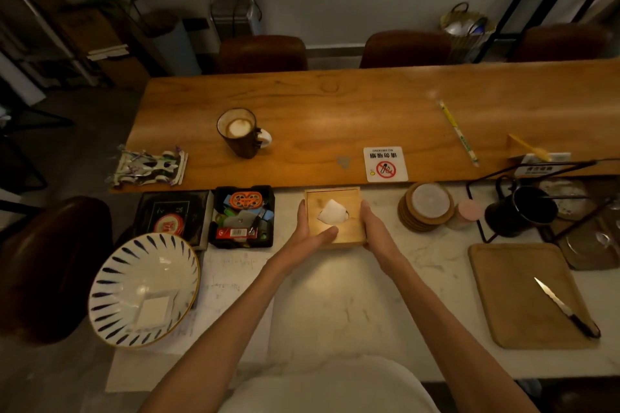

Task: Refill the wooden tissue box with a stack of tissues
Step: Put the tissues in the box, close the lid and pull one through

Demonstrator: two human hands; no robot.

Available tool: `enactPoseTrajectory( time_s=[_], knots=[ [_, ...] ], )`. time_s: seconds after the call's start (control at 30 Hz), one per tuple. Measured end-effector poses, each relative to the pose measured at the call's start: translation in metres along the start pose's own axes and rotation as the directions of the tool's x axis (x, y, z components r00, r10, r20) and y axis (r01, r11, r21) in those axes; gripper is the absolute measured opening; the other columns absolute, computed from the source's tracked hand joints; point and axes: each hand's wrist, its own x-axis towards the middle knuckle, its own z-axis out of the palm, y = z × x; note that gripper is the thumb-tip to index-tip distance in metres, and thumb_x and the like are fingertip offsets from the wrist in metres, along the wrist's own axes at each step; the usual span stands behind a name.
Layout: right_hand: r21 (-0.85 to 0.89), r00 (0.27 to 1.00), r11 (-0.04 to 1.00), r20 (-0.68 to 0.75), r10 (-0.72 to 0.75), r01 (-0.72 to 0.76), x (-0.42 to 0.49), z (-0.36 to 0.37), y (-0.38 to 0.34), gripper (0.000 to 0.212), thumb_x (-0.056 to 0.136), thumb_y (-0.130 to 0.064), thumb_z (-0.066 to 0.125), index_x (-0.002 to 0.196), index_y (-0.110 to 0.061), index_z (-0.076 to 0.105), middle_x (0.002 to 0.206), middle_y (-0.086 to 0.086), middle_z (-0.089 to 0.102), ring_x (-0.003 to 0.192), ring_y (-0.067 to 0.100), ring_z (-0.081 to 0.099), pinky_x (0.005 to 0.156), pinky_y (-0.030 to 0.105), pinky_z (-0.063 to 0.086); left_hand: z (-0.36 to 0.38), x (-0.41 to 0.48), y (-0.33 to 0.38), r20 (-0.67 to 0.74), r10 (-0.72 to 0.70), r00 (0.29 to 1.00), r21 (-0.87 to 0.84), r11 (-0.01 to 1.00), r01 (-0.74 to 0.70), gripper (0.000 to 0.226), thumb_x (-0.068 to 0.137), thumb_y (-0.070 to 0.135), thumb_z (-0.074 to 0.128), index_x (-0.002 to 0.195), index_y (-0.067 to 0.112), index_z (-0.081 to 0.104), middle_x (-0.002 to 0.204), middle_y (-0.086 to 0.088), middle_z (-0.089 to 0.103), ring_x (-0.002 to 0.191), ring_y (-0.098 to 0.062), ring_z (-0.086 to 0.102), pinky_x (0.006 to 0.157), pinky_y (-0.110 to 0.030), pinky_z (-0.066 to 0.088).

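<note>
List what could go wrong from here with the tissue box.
1. Both hands, left hand and right hand, clasp the wooden tissue box by its sides; lifting could drop a loose part.
2. The tissue poking from the top may snag or tear.
3. The coaster stack sits close on the right and could be knocked.
</note>
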Motion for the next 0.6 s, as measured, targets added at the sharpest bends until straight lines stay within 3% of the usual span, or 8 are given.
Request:
enactPoseTrajectory(
  time_s=[0.1, 0.23, 0.6],
  knots=[
    [-0.028, 1.000, 0.999, 0.000, -0.021, 0.021, 0.015, -0.006, -0.010, 0.036, 0.102, -0.052, 0.027, 0.123, -0.041, 0.055, 0.135, -0.003, 0.060, 0.114, 0.010, 0.059, 0.105, 0.039, 0.046, -0.005, 0.017, 0.015, 0.028, 0.029, 0.999, 0.026, 0.999, -0.030, 0.104, 0.085, 0.024, 0.074, 0.152, 0.032, -0.005, 0.151, 0.004, 0.027, 0.133, -0.014, 0.036, 0.108, -0.029, 0.035],
    [-0.126, 0.998, 0.991, -0.022, -0.057, 0.054, 0.032, -0.013, -0.012, 0.043, 0.101, -0.015, 0.041, 0.142, -0.026, 0.045, 0.137, 0.003, 0.057, 0.121, 0.022, 0.054, 0.106, 0.049, 0.044, -0.006, 0.029, 0.024, 0.077, 0.020, 0.997, 0.084, 0.996, -0.026, 0.114, 0.084, 0.011, 0.073, 0.151, 0.027, -0.018, 0.157, 0.000, 0.019, 0.139, -0.020, 0.032, 0.116, -0.042, 0.031],
    [-0.185, 0.997, 0.981, -0.021, -0.068, 0.063, 0.040, -0.017, 0.011, 0.050, 0.104, -0.017, 0.038, 0.152, -0.025, 0.029, 0.147, 0.002, 0.047, 0.132, 0.022, 0.047, 0.113, 0.045, 0.038, 0.001, 0.040, 0.008, 0.057, 0.062, 0.996, 0.195, 0.978, -0.072, 0.125, 0.079, 0.010, 0.078, 0.149, 0.028, -0.023, 0.158, 0.000, 0.013, 0.143, -0.018, 0.026, 0.118, -0.043, 0.028]
  ],
)
